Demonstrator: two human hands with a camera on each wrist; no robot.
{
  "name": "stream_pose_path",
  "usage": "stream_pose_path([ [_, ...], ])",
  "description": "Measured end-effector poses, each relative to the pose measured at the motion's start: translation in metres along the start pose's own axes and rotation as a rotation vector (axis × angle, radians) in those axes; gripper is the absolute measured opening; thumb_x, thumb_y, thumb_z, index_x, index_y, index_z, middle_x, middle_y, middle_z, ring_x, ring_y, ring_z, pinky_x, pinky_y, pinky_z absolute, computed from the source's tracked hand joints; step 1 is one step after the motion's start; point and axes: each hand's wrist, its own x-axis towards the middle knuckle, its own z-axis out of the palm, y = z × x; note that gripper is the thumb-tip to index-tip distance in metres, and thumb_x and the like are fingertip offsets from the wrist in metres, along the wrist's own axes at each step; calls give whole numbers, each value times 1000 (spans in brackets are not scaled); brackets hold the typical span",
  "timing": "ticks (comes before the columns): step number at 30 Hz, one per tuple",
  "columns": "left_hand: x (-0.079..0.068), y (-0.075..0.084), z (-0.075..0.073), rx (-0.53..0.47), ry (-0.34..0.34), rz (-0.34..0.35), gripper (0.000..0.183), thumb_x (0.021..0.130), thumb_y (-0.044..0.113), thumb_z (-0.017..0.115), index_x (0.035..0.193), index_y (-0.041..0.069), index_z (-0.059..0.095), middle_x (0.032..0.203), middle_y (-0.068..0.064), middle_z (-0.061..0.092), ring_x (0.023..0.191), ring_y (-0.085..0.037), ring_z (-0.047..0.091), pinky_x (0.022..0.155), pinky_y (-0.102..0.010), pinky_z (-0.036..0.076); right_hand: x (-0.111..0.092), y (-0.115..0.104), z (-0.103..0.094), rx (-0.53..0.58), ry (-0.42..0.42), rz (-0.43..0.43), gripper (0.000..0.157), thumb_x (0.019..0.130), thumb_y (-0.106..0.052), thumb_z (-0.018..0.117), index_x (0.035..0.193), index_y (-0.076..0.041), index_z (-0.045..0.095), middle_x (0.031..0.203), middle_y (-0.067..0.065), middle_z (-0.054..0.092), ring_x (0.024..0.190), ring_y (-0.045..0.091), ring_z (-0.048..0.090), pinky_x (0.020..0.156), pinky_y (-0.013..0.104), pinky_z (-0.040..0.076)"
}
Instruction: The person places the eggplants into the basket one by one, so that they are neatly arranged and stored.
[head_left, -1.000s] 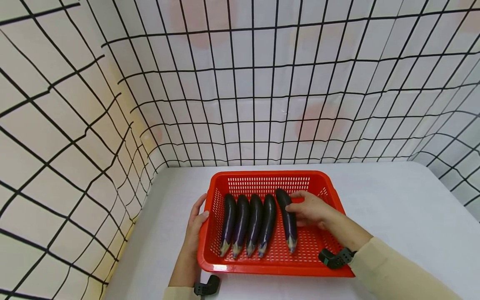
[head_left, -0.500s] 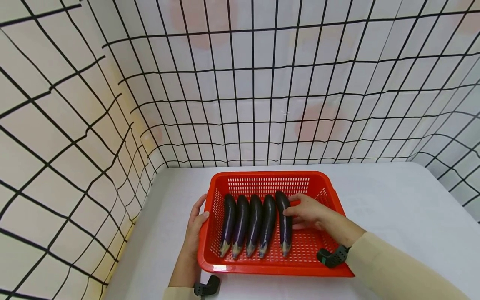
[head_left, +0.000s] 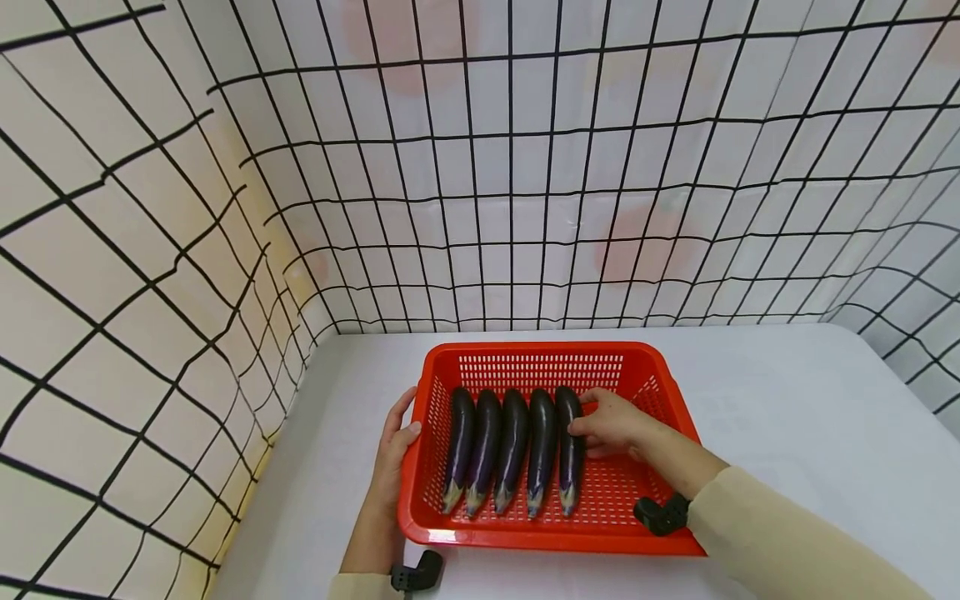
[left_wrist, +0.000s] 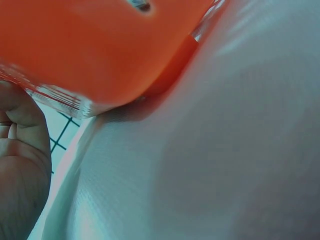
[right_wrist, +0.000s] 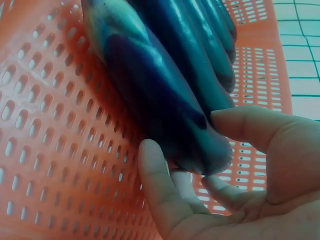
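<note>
A red plastic basket with perforated walls stands on the white table. Several dark purple eggplants lie side by side in it, their pale stem ends toward the near side. With its thumb over the left rim, my left hand grips the basket; in the left wrist view, part of that hand shows beside the orange-looking basket wall. My right hand reaches inside and holds the rightmost eggplant between thumb and fingers. The right wrist view has the thumb on top of this eggplant and the fingers along its side.
Black wire grid panels rise behind the table and on both sides. White table surface extends right of the basket. Inside the basket, bare perforated floor lies right of the row of eggplants.
The rightmost eggplant has moved left with my right hand, coming up beside the row. Its neighbour now lies straighter. My left hand has stayed on the rim.
</note>
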Motion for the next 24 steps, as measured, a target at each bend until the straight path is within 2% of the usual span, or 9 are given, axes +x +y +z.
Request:
stream_pose_path([
  [8, -1, 1, 1, 6, 16, -17, 64, 98, 23, 55, 157, 33, 33, 155, -7, 50, 133, -40, 58, 98, -50, 57, 1, 1, 1, -21, 15, 0, 67, 91, -8, 69, 145, 8, 33, 111, 28, 68, 87, 27, 74, 77, 45, 65],
  [16, -1, 1, 2, -17, -2, 0, 63, 99, 22, 53, 158, 29, 31, 156, -11, 48, 132, -41, 58, 98, -50, 57, -1, 0, 1, -11, 13, -11, 67, 91, -6, 68, 146, 8, 32, 110, 29, 69, 86, 28, 76, 76, 46, 65],
  [24, 0, 1, 2, -21, 9, -6, 65, 99, 22, 54, 159, 28, 29, 155, -9, 50, 133, -42, 57, 98, -50, 57, 1, -1, -3, -46, 39, -11, 69, 91, -12, 69, 148, 6, 33, 106, 23, 70, 82, 24, 72, 75, 45, 65],
])
